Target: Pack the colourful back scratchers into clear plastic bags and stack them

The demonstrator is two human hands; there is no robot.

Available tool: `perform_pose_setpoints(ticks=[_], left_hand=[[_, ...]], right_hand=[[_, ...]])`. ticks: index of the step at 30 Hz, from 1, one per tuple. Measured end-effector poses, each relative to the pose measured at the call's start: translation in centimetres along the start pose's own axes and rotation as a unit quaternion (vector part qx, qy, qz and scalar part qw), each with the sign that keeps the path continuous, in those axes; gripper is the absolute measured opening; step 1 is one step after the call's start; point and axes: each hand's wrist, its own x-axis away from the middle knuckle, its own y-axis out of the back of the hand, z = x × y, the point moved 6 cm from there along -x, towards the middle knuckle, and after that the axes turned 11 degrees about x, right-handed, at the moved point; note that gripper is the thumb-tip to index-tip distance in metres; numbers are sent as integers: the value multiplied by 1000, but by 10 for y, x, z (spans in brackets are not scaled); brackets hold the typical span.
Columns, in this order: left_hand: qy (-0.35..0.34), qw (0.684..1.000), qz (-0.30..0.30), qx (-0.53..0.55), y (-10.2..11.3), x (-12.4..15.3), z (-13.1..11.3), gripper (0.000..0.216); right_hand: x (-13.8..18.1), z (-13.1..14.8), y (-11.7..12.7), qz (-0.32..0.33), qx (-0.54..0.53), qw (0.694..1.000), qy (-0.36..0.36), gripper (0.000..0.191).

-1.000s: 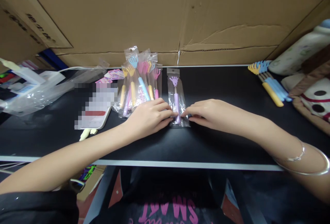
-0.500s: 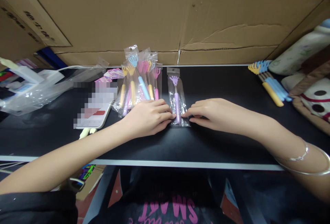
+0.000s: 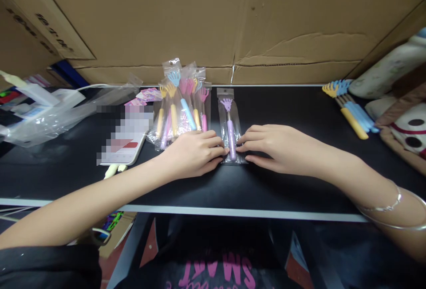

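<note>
A purple hand-shaped back scratcher [image 3: 230, 136] lies in a clear plastic bag [image 3: 221, 118] on the dark table, claw end pointing away from me. My left hand [image 3: 199, 151] has its curled fingers on the bag's lower left edge. At the opposite edge, the fingertips of my right hand [image 3: 266, 147] press on the plastic beside the handle. Left of it sits a pile of bagged back scratchers [image 3: 189, 111] in blue, yellow, pink and purple. Several unbagged back scratchers [image 3: 354, 111], yellow and blue, rest at the far right.
A phone [image 3: 128, 142] with a cable plugged in lies on the left, near pink printed cards [image 3: 148, 95] and loose clear plastic [image 3: 66, 120]. A cardboard wall [image 3: 213, 18] closes off the back. At right stand a pale bottle [image 3: 382, 67] and a brown-trimmed bag [image 3: 396, 111].
The whole view has shifted slightly. My right hand's fingers have spread a little along the bag's edge; the left hand stays at its side. The bagged purple back scratcher is in the same place.
</note>
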Motion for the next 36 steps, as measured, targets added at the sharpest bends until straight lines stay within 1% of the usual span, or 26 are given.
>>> perform_pose_setpoints(ticks=[8, 18, 36], left_hand=[[-19, 999, 0, 33, -2, 1, 1, 25], [5, 996, 64, 68, -2, 1, 5, 29], [15, 992, 85, 95, 0, 1, 7, 30]], right_hand=[[3, -3, -2, 22, -27, 999, -20, 28], [4, -2, -1, 44, -18, 999, -24, 30], [10, -3, -1, 60, -46, 997, -29, 34]])
